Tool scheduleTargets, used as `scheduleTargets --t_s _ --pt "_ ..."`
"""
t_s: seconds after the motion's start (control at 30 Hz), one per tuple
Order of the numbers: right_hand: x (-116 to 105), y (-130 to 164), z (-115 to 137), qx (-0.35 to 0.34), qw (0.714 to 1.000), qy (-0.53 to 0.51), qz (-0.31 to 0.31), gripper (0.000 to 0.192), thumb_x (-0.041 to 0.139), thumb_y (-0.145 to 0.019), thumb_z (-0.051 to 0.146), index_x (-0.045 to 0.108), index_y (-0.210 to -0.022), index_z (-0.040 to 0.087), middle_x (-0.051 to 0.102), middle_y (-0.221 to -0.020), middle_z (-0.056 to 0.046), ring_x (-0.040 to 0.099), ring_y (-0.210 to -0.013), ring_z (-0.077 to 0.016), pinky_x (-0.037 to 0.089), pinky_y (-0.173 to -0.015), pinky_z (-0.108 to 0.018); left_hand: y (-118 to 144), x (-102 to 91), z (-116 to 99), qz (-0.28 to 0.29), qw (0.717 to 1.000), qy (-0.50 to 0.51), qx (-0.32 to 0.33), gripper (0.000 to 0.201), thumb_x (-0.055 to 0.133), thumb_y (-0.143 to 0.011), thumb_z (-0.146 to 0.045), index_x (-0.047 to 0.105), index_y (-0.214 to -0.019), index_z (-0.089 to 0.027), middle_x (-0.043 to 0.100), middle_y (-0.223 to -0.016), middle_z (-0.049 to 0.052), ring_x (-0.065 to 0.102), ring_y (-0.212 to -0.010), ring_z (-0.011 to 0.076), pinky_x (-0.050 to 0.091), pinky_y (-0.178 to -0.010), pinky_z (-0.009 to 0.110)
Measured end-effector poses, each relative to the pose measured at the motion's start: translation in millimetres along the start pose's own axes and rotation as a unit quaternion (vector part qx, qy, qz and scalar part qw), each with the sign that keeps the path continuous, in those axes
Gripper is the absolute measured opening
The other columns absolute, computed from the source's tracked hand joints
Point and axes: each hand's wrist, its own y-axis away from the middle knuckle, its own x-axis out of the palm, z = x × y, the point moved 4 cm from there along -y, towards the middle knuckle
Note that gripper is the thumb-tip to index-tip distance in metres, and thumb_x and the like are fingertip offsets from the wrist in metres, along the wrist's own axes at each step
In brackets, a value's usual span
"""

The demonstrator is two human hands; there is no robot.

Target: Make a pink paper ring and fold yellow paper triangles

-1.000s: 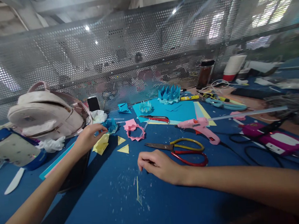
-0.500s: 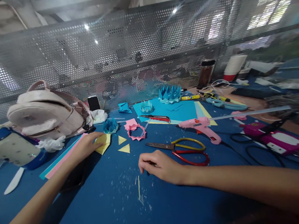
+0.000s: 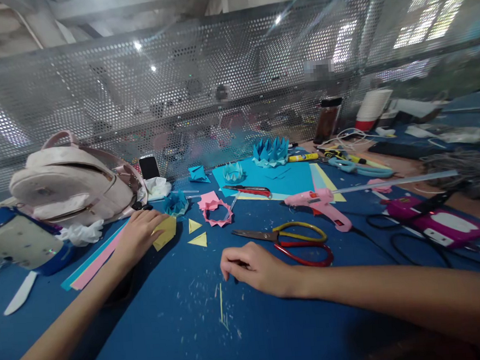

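My left hand (image 3: 140, 234) lies with its fingers stretched out beside the yellow paper pieces (image 3: 165, 232), its fingertips at their left edge. Strips of blue, pink and yellow paper (image 3: 97, 259) run under that wrist. My right hand (image 3: 250, 268) rests on the table, fingers curled in, with nothing visible in them. Just behind it are scissors (image 3: 283, 237) with one yellow and one red handle. Two small yellow folded triangles (image 3: 197, 240) lie between the hands, near a pink folded-paper ring (image 3: 220, 213). A thin yellow paper sliver (image 3: 221, 303) lies in front of the right hand.
A pink glue gun (image 3: 321, 203) with its cord lies at right, near a magenta box (image 3: 442, 222). Behind are blue paper sheets (image 3: 291, 179), a red utility knife (image 3: 249, 191) and a blue paper crown (image 3: 271, 152). A pale backpack (image 3: 70, 183) stands at left.
My left hand has shifted slightly left and its fingers have straightened off the yellow paper. My right hand stays in place. The view has moved very slightly.
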Motion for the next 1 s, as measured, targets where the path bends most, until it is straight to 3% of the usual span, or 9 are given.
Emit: scheduleTargets --t_s 0.2,0.4,0.5,0.63,0.73,0.83,1.0 --pt "0.8 0.5 -1.6 -0.003 1.000 -0.001 0.004 0.024 0.048 -0.097 0.023 0.063 -0.080 0.017 0.052 -0.061 0.004 0.044 -0.054 -0.0075 0.028 -0.054 -0.021 -1.5 -10.5 2.4 -0.070 0.992 0.067 -0.081 0.031 0.053 -0.092 -0.040 0.071 -0.107 -0.020 0.071 -0.083 0.005 0.067 -0.078 0.0216 0.048 -0.077 0.031" --pt "0.8 0.8 -2.6 0.000 1.000 -0.014 0.006 0.024 0.049 -0.098 0.025 0.064 -0.080 0.017 0.052 -0.061 0.004 0.044 -0.053 -0.0074 0.027 -0.053 -0.021 -2.2 -29.3 -0.7 -0.110 0.973 0.128 -0.154 0.036 0.061 -0.085 -0.049 0.071 -0.099 -0.018 0.075 -0.084 0.005 0.070 -0.077 0.0219 0.053 -0.072 0.029" --pt "0.6 0.7 -4.5 0.005 0.999 -0.032 -0.005 0.021 0.048 -0.099 0.029 0.062 -0.087 0.018 0.051 -0.061 0.005 0.044 -0.053 -0.0084 0.028 -0.053 -0.022 0.5 -33.0 -22.1 -0.104 0.970 0.158 -0.154 0.036 0.061 -0.086 -0.050 0.070 -0.099 -0.017 0.076 -0.094 0.008 0.072 -0.082 0.0233 0.055 -0.074 0.030" --pt "0.8 -1.0 -9.5 0.016 0.998 -0.058 -0.030 0.019 0.049 -0.100 0.036 0.055 -0.106 0.019 0.054 -0.067 0.005 0.050 -0.060 -0.0107 0.034 -0.057 -0.021 6.8 -26.4 -71.2 -0.057 0.974 0.184 -0.120 0.030 0.059 -0.088 -0.046 0.069 -0.105 -0.023 0.077 -0.099 0.003 0.073 -0.080 0.0197 0.054 -0.069 0.025" --pt "1.4 -2.1 -11.2 0.023 0.997 -0.070 -0.035 0.022 0.049 -0.100 0.038 0.052 -0.111 0.019 0.055 -0.072 0.004 0.052 -0.065 -0.0118 0.036 -0.059 -0.022 8.9 -21.4 -94.4 -0.016 0.979 0.178 -0.099 0.022 0.057 -0.088 -0.040 0.067 -0.102 -0.027 0.076 -0.083 -0.002 0.073 -0.074 0.0184 0.051 -0.066 0.023" --pt "1.7 -1.6 -9.7 0.024 0.996 -0.077 -0.028 0.020 0.047 -0.101 0.037 0.052 -0.109 0.019 0.057 -0.073 0.003 0.053 -0.065 -0.0121 0.037 -0.059 -0.023 7.6 -24.2 -81.7 -0.023 0.982 0.149 -0.118 0.020 0.055 -0.089 -0.040 0.064 -0.101 -0.026 0.075 -0.077 -0.002 0.073 -0.069 0.0202 0.048 -0.060 0.024" --pt "2.2 0.2 -7.0 0.020 0.996 -0.080 -0.014 0.019 0.046 -0.100 0.034 0.055 -0.106 0.018 0.060 -0.070 0.002 0.053 -0.061 -0.0117 0.038 -0.058 -0.023 3.9 -38.6 -21.2 -0.079 0.981 0.095 -0.150 0.025 0.054 -0.088 -0.044 0.058 -0.078 -0.022 0.071 -0.067 0.001 0.068 -0.061 0.0218 0.045 -0.054 0.025"
